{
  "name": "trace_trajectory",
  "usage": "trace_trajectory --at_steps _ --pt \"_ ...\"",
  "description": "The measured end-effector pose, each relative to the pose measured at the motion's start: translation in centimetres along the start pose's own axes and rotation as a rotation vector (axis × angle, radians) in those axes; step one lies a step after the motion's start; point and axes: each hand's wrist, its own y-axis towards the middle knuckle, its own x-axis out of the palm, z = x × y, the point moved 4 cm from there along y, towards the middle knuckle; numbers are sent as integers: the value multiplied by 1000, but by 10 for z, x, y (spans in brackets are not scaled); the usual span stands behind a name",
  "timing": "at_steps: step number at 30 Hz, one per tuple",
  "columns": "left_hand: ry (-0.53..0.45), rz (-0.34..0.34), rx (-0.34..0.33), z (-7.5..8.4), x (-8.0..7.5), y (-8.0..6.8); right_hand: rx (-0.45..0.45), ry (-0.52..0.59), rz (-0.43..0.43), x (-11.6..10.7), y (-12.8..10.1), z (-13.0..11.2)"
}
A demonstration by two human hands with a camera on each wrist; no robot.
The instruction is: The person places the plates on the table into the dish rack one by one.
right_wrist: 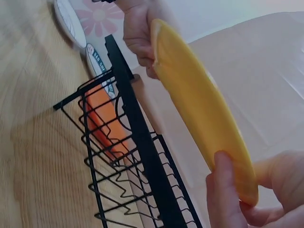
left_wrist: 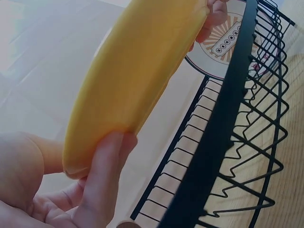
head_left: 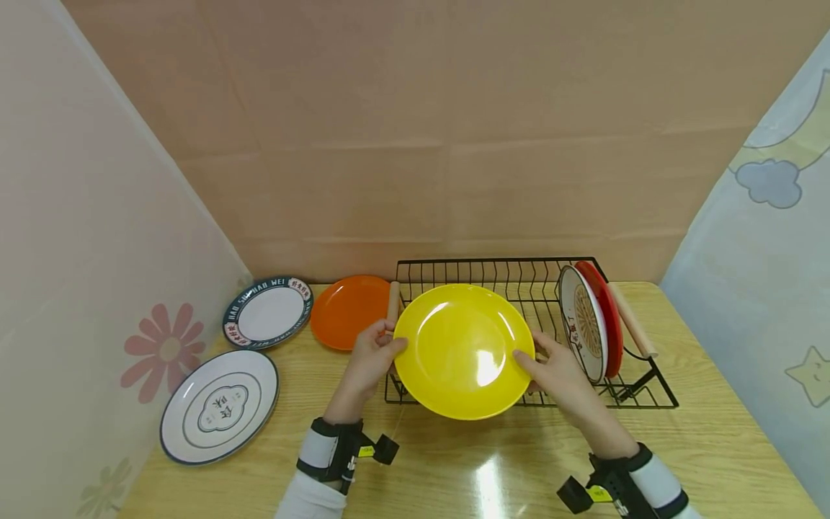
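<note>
Yellow plate (head_left: pixel 463 351): round, glossy, shallow, held tilted above front edge of black wire rack (head_left: pixel 648 375). Rack holds two plates upright at 3 o'clock: white patterned plate (head_left: pixel 582 322), red plate (head_left: pixel 608 317) behind it. Left hand (head_left: pixel 369 360) pinches rim at 9 o'clock, right hand (head_left: pixel 558 371) at 3, fingers curled round edge. Orange plate (head_left: pixel 346 310) flat on wooden table (head_left: pixel 454 468), 10 o'clock.

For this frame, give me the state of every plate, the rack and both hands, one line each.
yellow plate: tilted, held at both edges above the rack front
left hand: grips the plate's left rim
right hand: grips its right rim
dish rack: holds two upright plates at right
orange plate: flat on table
two white plates: flat on table
</note>
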Motion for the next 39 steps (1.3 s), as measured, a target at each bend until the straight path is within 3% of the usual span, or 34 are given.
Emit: trace_trajectory --at_steps 13,31,39 --pt "33 -22 -16 -3 -3 0 41 30 26 1 0 0" --pt "64 -47 -23 0 -7 -1 -4 106 28 0 -3 -12" --pt "61 2 -38 4 -14 2 -31 81 57 -5 -2 -20"
